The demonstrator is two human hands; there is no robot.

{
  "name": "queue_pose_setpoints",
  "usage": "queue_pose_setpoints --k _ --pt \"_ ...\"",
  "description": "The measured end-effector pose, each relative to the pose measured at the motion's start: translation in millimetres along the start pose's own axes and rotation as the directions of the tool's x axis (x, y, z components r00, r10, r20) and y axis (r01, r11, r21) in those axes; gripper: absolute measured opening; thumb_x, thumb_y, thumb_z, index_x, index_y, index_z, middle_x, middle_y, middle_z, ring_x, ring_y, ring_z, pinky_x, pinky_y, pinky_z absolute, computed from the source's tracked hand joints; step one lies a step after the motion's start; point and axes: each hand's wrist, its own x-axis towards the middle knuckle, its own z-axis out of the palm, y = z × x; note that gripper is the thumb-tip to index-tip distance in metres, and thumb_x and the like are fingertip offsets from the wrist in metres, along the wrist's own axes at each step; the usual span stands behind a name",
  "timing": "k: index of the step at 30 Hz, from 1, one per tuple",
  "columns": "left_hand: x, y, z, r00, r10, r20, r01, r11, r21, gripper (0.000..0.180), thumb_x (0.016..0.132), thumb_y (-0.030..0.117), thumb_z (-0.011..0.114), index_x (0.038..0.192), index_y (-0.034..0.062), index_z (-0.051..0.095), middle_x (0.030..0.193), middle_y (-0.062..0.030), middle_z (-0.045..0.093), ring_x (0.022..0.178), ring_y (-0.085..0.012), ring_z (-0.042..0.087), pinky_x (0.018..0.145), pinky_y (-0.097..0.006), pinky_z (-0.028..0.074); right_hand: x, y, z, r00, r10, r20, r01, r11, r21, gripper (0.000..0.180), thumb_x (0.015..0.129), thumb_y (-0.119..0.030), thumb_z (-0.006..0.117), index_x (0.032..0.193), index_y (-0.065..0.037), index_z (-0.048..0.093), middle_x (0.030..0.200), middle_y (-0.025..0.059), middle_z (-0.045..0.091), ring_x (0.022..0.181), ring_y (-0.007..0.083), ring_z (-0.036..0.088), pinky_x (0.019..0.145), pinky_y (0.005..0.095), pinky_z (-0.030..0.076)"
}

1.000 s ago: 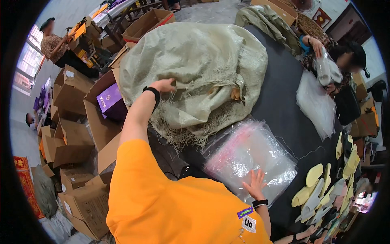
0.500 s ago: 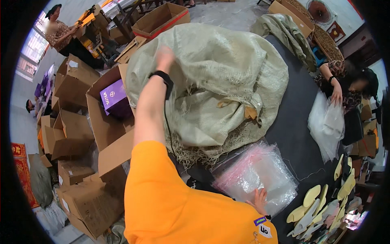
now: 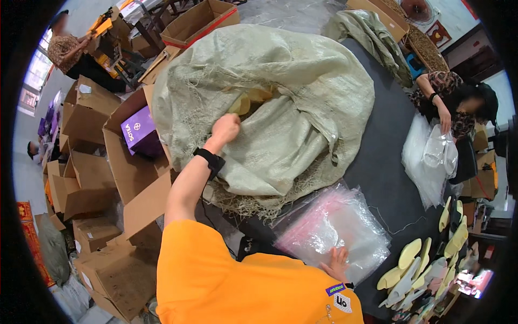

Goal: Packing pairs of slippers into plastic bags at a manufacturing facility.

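A large grey-green woven sack [image 3: 324,81] with frayed edges lies on the dark table in front of me. My left hand [image 3: 225,129] is closed at the rim of its mouth, pinching the fabric. Just beyond that hand, yellow pieces [image 3: 242,103] show inside the opening; their full shape is hidden. My right hand [image 3: 337,263] rests flat, fingers spread, on a stack of clear plastic bags [image 3: 345,227] with a pink edge.
Yellow and grey slippers [image 3: 410,254] crowd the right edge of the dark table [image 3: 372,156]. Opened cardboard boxes [image 3: 141,210] stand left, one holding a purple box [image 3: 141,131]. At far right another person [image 3: 445,97] handles clear plastic bags [image 3: 426,156]; someone else [image 3: 73,54] stands far left.
My left hand has come down from the sack's far left side toward its mouth. The mouth now gapes wider, showing yellow pieces. My right hand stays on the bags.
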Motion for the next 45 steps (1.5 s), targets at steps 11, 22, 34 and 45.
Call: queue_pose_setpoints --k 11,22,34,45 --pt "-6 -31 1 0.903 -0.423 -0.078 0.430 0.889 0.155 0.049 0.077 0.024 0.059 0.117 0.0053 0.040 0.114 -0.0216 0.049 0.102 -0.0404 0.051 0.086 -0.054 0.040 0 10 27 0.997 -0.032 -0.076 0.033 0.999 0.001 0.091 0.073 -0.052 0.061 0.142 -0.021 0.011 0.147 0.0193 -0.009 0.133 0.0420 -0.011 0.091 0.0730 0.002" --pt "9 -6 69 0.699 -0.630 -0.339 0.676 0.736 0.026 0.050 0.080 0.022 0.057 0.123 0.0164 0.032 0.118 -0.0179 0.039 0.102 -0.0423 0.048 0.073 -0.054 0.045 6 18 27 0.990 -0.036 -0.134 0.024 0.996 -0.088 0.081 0.078 -0.064 0.047 0.142 -0.029 0.011 0.147 0.0170 -0.005 0.134 0.0427 -0.007 0.091 0.0732 0.006" --pt "38 -105 82 0.905 -0.367 -0.217 0.407 0.894 0.189 0.040 0.080 0.007 0.050 0.120 0.0092 0.043 0.117 -0.0212 0.044 0.095 -0.0429 0.053 0.078 -0.047 0.046 10 22 36 0.997 -0.024 -0.079 0.016 0.995 -0.094 0.081 0.080 -0.067 0.041 0.142 -0.031 0.004 0.147 0.0159 -0.011 0.133 0.0431 -0.009 0.091 0.0738 0.008" --pt "108 -145 -49 0.980 -0.142 0.142 0.193 0.471 -0.861 0.022 0.081 0.009 0.055 0.100 -0.0028 0.056 0.088 -0.0107 0.058 0.080 -0.0226 0.057 0.067 -0.033 0.047 5 17 34 0.995 -0.002 -0.096 -0.004 0.998 -0.059 0.082 0.079 -0.066 0.043 0.142 -0.030 0.006 0.147 0.0162 -0.009 0.134 0.0417 -0.009 0.093 0.0725 0.006"
